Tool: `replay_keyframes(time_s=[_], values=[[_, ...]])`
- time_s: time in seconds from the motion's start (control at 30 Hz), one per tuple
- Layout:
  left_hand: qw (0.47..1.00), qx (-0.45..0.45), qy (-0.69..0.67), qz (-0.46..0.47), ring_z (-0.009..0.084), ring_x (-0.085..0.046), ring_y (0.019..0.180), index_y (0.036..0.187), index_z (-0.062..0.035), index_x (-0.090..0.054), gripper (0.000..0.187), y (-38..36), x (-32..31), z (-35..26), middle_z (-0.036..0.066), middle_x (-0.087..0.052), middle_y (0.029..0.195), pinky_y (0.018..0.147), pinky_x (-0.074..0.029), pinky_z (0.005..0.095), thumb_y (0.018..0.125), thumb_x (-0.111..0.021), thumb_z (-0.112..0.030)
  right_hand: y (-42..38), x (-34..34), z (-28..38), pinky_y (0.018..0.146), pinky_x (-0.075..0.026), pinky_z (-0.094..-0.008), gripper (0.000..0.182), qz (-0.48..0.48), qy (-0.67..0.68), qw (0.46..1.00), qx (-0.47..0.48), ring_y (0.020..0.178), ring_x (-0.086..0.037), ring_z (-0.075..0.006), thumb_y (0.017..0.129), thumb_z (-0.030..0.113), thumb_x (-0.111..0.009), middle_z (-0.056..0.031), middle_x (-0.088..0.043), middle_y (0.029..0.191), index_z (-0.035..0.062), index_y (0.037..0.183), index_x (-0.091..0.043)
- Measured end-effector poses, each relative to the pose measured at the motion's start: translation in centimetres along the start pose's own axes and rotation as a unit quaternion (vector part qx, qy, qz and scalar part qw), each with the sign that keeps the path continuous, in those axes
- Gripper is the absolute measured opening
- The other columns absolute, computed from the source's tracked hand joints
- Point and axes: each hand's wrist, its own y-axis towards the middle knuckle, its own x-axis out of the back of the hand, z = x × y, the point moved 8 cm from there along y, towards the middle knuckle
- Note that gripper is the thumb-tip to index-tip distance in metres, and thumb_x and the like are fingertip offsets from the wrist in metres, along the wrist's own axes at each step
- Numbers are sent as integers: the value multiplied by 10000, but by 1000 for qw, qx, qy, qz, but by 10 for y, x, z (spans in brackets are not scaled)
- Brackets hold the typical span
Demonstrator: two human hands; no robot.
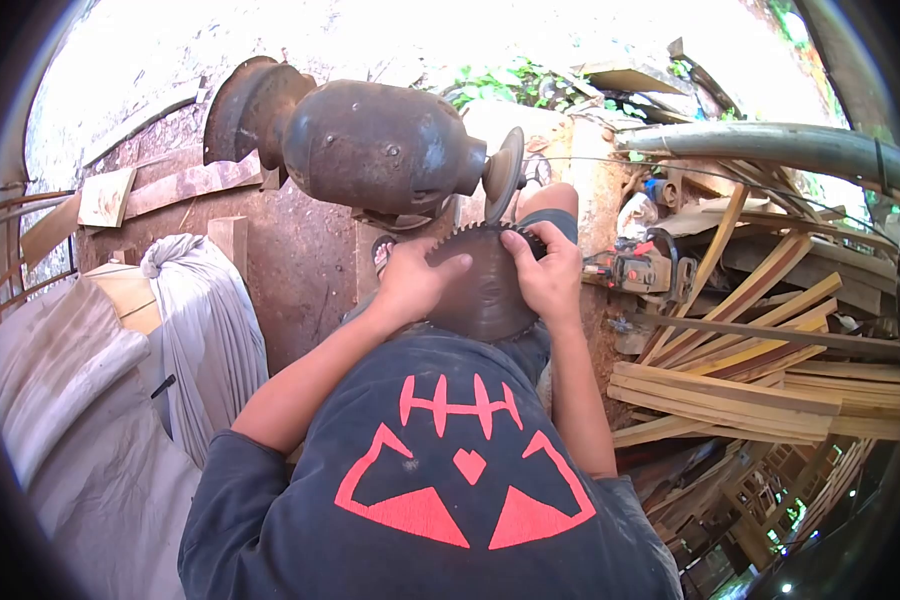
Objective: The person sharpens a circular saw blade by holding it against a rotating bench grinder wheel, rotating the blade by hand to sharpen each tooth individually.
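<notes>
Between my two hands is a dark circular saw blade point(485, 285), its toothed edge turned away from me toward the machine. My left hand point(420, 283) grips it at the left side, thumb lying over the face. On the right, my right hand point(547, 268) pinches the rim, thumb pressed on the face near the teeth. Just beyond the blade's far teeth is a thin grinding wheel point(504, 175), mounted on the shaft of a rusty bench grinder motor point(375, 140). The toothed edge overlaps the wheel's lower rim in this view.
A red and black power tool point(635, 268) lies right of my right hand. Stacked wood strips point(730, 400) fill the right side, below a metal pipe point(760, 140). Grey cloth point(205, 320) covers things at left. A larger rusty disc point(240, 110) sits on the motor's far left end.
</notes>
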Motion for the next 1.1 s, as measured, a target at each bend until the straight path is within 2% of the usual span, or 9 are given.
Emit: replay_keyframes(time_s=[0.27, 0.37, 0.4, 0.5, 0.6, 0.67, 0.9, 1.0, 1.1], values=[[998, 14, -52, 15, 148, -695, 873, 1136, 59, -723, 357, 0, -4, 10, 102, -764, 994, 810, -564, 326, 962, -782, -247, 0, 3, 8, 756, -561, -458, 403, 9, -36, 999, 4, 804, -733, -415, 870, 339, -806, -267, -727, 842, -47, 972, -749], [991, -4, -122, 47, 164, -721, 884, 1193, 59, -713, 383, 2, -10, 30, 117, -773, 1040, 813, -573, 325, 958, -768, -239, -10, 7, 19, 690, -544, -392, 372, 9, -69, 997, 17, 689, -705, -309, 863, 327, -836, -219, -712, 769, -26, 937, -744], [984, -8, -161, 73, 159, -715, 904, 1211, 55, -706, 395, 0, -14, 30, 109, -769, 1061, 832, -569, 323, 959, -774, -241, -16, 11, 32, 705, -547, -426, 355, 16, -80, 997, 10, 746, -713, -386, 871, 320, -818, -233, -715, 803, -20, 928, -734], [954, -10, -256, 154, 148, -700, 963, 1259, 45, -686, 430, -5, -25, 32, 88, -756, 1118, 885, -555, 317, 958, -790, -244, -31, 19, 57, 724, -524, -501, 286, -4, -134, 987, 88, 815, -693, -418, 903, 268, -763, -215, -695, 819, -5, 871, -684], [925, -1, -302, 232, 148, -690, 1017, 1290, 37, -671, 449, -2, -36, 42, 80, -746, 1165, 928, -541, 315, 956, -798, -235, -47, 27, 79, 707, -513, -495, 216, -16, -176, 976, 129, 799, -667, -388, 916, 210, -729, -170, -660, 809, 29, 854, -630], [906, 9, -327, 270, 153, -685, 1054, 1306, 36, -663, 456, -3, -41, 46, 80, -742, 1191, 957, -532, 320, 957, -799, -223, -55, 31, 93, 720, -525, -483, 161, -20, -188, 972, 143, 807, -679, -391, 910, 164, -728, -172, -687, 841, 17, 898, -665], [876, -20, -379, 298, 185, -672, 1149, 1323, 33, -655, 442, -7, -44, 37, 100, -727, 1253, 1043, -505, 352, 961, -790, -182, -67, 30, 113, 710, -530, -464, 112, -35, -227, 954, 191, 801, -681, -384, 910, 118, -714, -162, -696, 850, 16, 913, -668], [887, -23, -382, 258, 186, -681, 1134, 1320, 40, -652, 419, -9, -40, 30, 104, -728, 1248, 1028, -519, 347, 981, -767, -177, -57, 34, 98, 699, -546, -444, 178, -46, -168, 968, 181, 766, -697, -379, 902, 169, -754, -170, -712, 817, 0, 912, -697], [895, -1, -385, 226, 179, -689, 1106, 1317, 49, -649, 395, -16, -33, 25, 112, -727, 1245, 1006, -533, 338, 1001, -740, -171, -42, 40, 61, 689, -561, -419, 278, -42, -111, 992, 52, 737, -718, -380, 876, 249, -815, -200, -723, 784, -15, 905, -733]])
